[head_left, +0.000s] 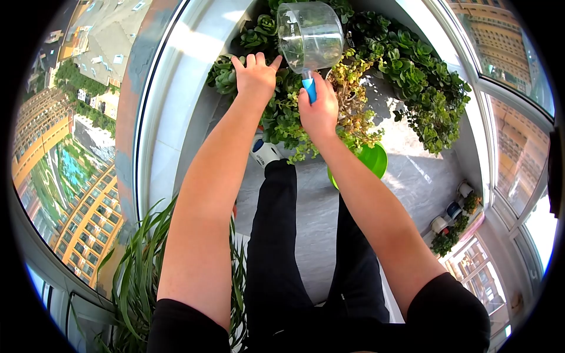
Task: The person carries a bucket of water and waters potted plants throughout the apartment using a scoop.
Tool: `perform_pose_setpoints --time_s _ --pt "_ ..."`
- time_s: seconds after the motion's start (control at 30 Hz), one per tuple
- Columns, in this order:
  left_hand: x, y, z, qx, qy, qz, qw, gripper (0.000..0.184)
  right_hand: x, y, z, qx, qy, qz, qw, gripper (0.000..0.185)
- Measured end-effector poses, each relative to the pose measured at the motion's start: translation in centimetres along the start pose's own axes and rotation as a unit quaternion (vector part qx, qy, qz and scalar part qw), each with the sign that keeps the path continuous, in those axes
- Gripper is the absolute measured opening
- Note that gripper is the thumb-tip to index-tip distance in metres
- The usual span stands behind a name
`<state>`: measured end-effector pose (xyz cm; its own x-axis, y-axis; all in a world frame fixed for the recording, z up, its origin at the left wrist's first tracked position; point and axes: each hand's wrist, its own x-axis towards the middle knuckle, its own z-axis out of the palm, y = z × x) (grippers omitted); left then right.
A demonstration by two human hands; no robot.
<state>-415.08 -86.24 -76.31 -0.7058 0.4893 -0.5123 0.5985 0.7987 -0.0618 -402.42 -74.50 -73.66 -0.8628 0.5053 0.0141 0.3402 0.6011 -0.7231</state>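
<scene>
My right hand [321, 109] is wrapped round the blue handle of a clear plastic water ladle [310, 38]. The ladle's bowl is over the potted plants at the top of the view; how much water it holds, if any, I cannot tell. To its left, my left hand [257, 76] has its fingers spread at the leaves of a green succulent [223, 75]. Its fingertips reach in among the foliage, and I see nothing held in it. Below my right hand grows a yellow-green leafy plant [353, 97], partly covered by that hand.
A bright green bowl-like container [372, 162] sits on the grey tiled floor [312, 235], partly behind my right forearm. More succulents [412, 65] fill the upper right. A long-leaved plant [138, 276] stands lower left by the window. Small pots [440, 224] line the right side.
</scene>
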Motion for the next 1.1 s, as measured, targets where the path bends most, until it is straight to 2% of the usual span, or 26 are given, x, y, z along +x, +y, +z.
perform_pose_setpoints --time_s 0.2,0.27,0.33,0.37,0.4,0.47,0.53,0.6,0.67,0.77,0.8,0.83,0.87,0.9,0.93,0.97,1.0,1.03,1.07,1.1 --pt "-0.1 -0.1 0.5 0.009 0.051 0.016 0.999 0.071 0.1 -0.6 -0.4 0.018 -0.002 0.015 1.0 0.047" --pt "-0.3 -0.1 0.9 -0.022 0.119 0.04 0.992 0.07 0.1 -1.0 -1.1 0.047 0.008 0.037 0.998 0.045" --pt "-1.4 -0.2 0.6 -0.051 0.196 0.081 0.976 0.072 0.1 -1.5 -1.9 0.162 0.021 0.117 0.98 0.045" --pt "-2.3 0.3 -0.3 -0.092 0.209 0.091 0.969 0.071 -0.2 -1.6 -2.5 0.28 -0.002 0.232 0.931 0.041" --pt "-3.6 0.5 -1.4 -0.131 0.221 0.097 0.962 0.071 -0.2 -2.1 -4.3 0.283 0.011 0.234 0.93 0.041" --pt "-6.8 1.9 -3.5 -0.213 0.228 0.094 0.945 0.061 -0.3 -3.4 -9.7 0.489 -0.011 0.367 0.791 0.032" --pt "-10.0 4.1 -5.0 -0.273 0.227 0.088 0.931 0.05 -2.5 -2.2 -14.3 0.545 -0.001 0.359 0.758 0.034" --pt "-13.6 7.9 -5.8 -0.369 0.196 0.071 0.906 0.031 -6.2 0.9 -18.6 0.528 -0.009 0.352 0.773 0.042" --pt "-16.9 12.3 -4.4 -0.509 0.075 0.086 0.853 0.02 -10.2 3.9 -23.2 0.514 -0.021 0.345 0.785 0.043" --pt "-20.8 19.6 1.1 -0.535 -0.128 0.073 0.832 0.021 -16.8 8.7 -29.3 0.427 -0.031 0.399 0.811 0.043" --pt "-21.5 21.8 5.5 -0.549 -0.208 0.054 0.808 0.038 -18.7 10.3 -31.1 0.385 -0.045 0.41 0.826 0.043" --pt "-22.0 24.0 9.2 -0.507 -0.219 0.01 0.834 0.05 -20.6 11.8 -32.6 0.387 -0.045 0.412 0.824 0.043" --pt "-22.2 26.1 13.0 -0.463 -0.227 -0.035 0.856 0.063 -22.4 13.6 -33.8 0.313 -0.082 0.437 0.839 0.042" --pt "-21.8 27.8 18.5 -0.439 -0.2 -0.056 0.874 0.072 -23.9 15.5 -34.8 0.235 -0.117 0.46 0.848 0.042" --pt "-21.0 28.9 22.3 -0.414 -0.177 -0.075 0.89 0.081 -24.9 17.5 -35.5 0.233 -0.116 0.467 0.845 0.042" --pt "-19.7 29.5 22.0 -0.512 -0.221 -0.096 0.825 0.08 -25.9 19.5 -36.2 0.123 -0.147 0.32 0.928 0.043" --pt "-18.8 30.9 23.8 -0.574 -0.217 -0.137 0.778 0.074 -26.7 21.5 -37.1 0.005 -0.174 0.163 0.971 0.044" --pt "-18.1 32.3 23.8 -0.626 -0.198 -0.233 0.717 0.063 -26.7 22.2 -38.0 -0.008 -0.209 0.197 0.958 0.043" --pt "-17.5 32.8 23.5 -0.615 -0.179 -0.259 0.723 0.05 -26.8 22.9 -38.8 -0.01 -0.213 0.215 0.953 0.043" --pt "-17.1 33.2 23.3 -0.579 -0.162 -0.256 0.757 0.048 -26.8 23.8 -39.4 -0.037 -0.255 0.203 0.945 0.042"
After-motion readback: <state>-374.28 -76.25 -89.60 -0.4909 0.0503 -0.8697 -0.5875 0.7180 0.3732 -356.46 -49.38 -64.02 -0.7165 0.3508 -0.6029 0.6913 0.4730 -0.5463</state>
